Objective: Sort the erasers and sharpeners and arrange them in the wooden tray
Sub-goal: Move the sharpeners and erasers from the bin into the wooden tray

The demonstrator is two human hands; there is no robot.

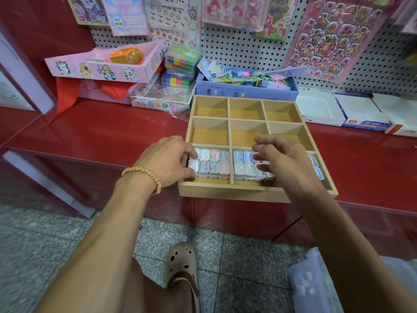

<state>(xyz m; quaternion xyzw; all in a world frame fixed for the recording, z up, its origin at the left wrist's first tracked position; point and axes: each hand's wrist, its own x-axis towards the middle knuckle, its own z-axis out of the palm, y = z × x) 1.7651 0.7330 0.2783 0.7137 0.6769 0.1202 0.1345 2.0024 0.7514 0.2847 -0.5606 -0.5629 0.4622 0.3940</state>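
Note:
A wooden tray (257,190) with nine compartments lies on the red shelf, its front edge overhanging. The two back rows hold nothing. Small pastel sharpeners (213,163) fill the near-left compartment in two rows, and more of the same (242,164) stand in the near-middle one; a few blue ones (316,167) show at the near right. My left hand (168,162) presses its fingertips on the leftmost sharpeners. My right hand (283,160) hovers over the middle compartment with fingers loosely curled, hiding what lies under it.
Behind the tray stands a lilac box (246,90) of stationery. White and blue cardboard boxes (358,111) sit at the right, a pink box (101,66) and stacked colourful cases (180,64) at the left. A pegboard with sticker sheets rises behind. A plastic bag (316,283) lies on the floor.

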